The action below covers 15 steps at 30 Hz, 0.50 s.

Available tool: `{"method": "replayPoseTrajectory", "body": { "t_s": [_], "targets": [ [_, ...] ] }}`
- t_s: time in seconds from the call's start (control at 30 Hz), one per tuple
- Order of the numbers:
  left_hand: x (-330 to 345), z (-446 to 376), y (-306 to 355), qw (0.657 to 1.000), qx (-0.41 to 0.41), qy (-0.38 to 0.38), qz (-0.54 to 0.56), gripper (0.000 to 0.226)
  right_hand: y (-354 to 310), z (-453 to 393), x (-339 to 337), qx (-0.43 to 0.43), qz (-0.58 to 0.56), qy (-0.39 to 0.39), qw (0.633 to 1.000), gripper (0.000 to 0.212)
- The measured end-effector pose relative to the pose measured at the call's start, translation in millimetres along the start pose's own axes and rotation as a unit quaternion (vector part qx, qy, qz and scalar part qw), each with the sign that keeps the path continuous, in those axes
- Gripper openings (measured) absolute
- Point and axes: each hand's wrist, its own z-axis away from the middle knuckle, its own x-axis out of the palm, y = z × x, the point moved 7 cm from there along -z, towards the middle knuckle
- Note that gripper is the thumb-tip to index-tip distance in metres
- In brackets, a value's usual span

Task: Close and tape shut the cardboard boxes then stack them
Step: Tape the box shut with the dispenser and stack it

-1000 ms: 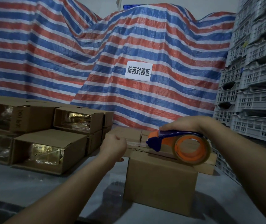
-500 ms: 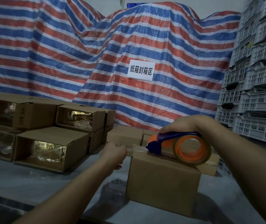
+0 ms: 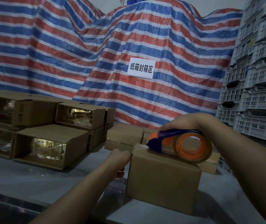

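The left hand (image 3: 120, 159) hides its fingertips against the box (image 3: 163, 181).

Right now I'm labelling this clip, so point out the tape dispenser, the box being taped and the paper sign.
tape dispenser (image 3: 166, 139): head view, on its blue body.
box being taped (image 3: 163, 180): head view, on its near front face.
paper sign (image 3: 141, 68): head view, on the middle of the white sheet.

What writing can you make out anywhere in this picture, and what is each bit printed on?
"纸箱封箱区": black characters on the white paper sign fixed to the striped tarp.
"10号 (KK)": printed sideways on the side of a box in the left stack.
Gold packets inside the open boxes carry print, too small and blurred to read.
Nothing readable shows on the tape dispenser or the crates.
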Motion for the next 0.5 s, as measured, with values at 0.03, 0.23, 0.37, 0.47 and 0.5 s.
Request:
{"method": "replayPoseTrajectory", "body": {
  "t_s": [0.03, 0.23, 0.37, 0.47, 0.5],
  "targets": [
    [0, 0, 1, 1.0, -0.003, -0.001, -0.005, 0.034, 0, -1, 0, -0.004, 0.0, 0.0, 1.0, 0.049],
    [4, 2, 2, 0.999, -0.019, -0.038, -0.02, 0.022, 2, -4, 0, -0.014, -0.008, -0.004, 1.0, 0.048],
    [8, 5, -4, 0.995, -0.046, -0.089, 0.012, 0.014, 3, -4, 0, -0.017, -0.006, -0.004, 1.0, 0.047],
    [13, 7, -8, 0.991, -0.047, -0.12, 0.037, 0.017, 2, -5, 0, -0.019, 0.0, 0.002, 1.0, 0.049],
    [13, 7, -9, 0.989, -0.049, -0.129, 0.046, 0.017, 2, -6, 0, -0.018, 0.0, 0.002, 1.0, 0.049]
  ]
}}
